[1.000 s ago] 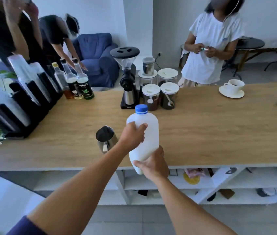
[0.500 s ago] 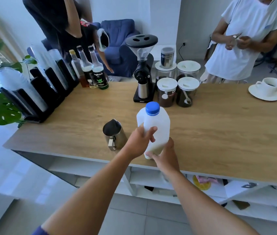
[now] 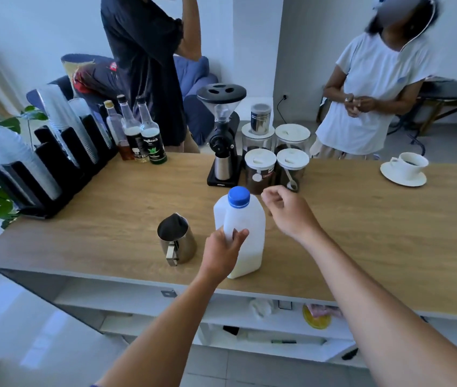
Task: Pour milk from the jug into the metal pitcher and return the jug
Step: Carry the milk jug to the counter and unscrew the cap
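We are seeing translucent white milk jug (image 3: 245, 233) wearing blue cap (image 3: 238, 196), silver metal pitcher (image 3: 176, 241) showing dark inside, light wood-grain counter (image 3: 361, 233), white cup and saucer (image 3: 404, 169), black grinder (image 3: 221, 135).

The milk jug (image 3: 242, 233), earlier carried in the air before the counter's edge, came to stand upright on the counter (image 3: 361, 233), just right of the metal pitcher (image 3: 176, 238). The right hand (image 3: 288, 213) let go of its base and rose beside the blue cap (image 3: 238, 196), fingers loosely curled. The left hand (image 3: 221, 255) shifted down onto the handle.
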Available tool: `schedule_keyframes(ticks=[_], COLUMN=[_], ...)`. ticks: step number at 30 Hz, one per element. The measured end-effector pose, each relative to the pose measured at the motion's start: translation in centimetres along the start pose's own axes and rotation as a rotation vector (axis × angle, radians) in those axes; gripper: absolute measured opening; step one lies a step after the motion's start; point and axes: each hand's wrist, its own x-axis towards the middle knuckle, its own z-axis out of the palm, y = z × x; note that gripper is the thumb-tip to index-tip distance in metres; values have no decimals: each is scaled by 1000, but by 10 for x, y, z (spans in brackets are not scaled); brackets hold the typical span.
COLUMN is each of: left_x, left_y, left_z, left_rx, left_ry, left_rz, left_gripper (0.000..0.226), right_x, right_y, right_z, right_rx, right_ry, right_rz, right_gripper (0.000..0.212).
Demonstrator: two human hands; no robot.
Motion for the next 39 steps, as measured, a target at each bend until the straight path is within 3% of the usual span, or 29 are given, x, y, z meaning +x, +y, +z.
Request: schedule_keyframes(ticks=[3, 7, 12, 18, 23, 27, 31, 34, 39], left_x=[0, 14, 33, 43, 54, 53, 48, 47, 43], left_y=[-3, -13, -25, -37, -44, -41, -37, -35, -33], left_z=[4, -10, -32, -50, -56, -55, -54, -53, -49], left_rx=[18, 18, -97, -237, -210, -194, -205, -209, -217], left_ry=[18, -27, -96, -177, -219, -249, -220, -207, -180], left_rz=[35, 42, 66, 149, 158, 201, 217, 210, 220], left_gripper=[51, 52, 50, 56, 51, 48, 47, 45, 46], right_x=[7, 15, 32, 42, 48, 51, 46, 44, 48], right_y=[-36, -74, -101, -106, -102, -97, -97, -98, -89], right_z=[1, 23, 45, 60, 49, 43, 41, 38, 34], right_rx=[-249, -742, -896, -875, -728, -751, -658, -573, -621], right_ry=[-93, -59, -45, -86, -310, -244, -326, -388, -297], right_rz=[-54, -70, -100, -137, -92, -20, -85, -130, -85], right_gripper=[39, 54, 47, 40, 39, 43, 27, 39, 36])
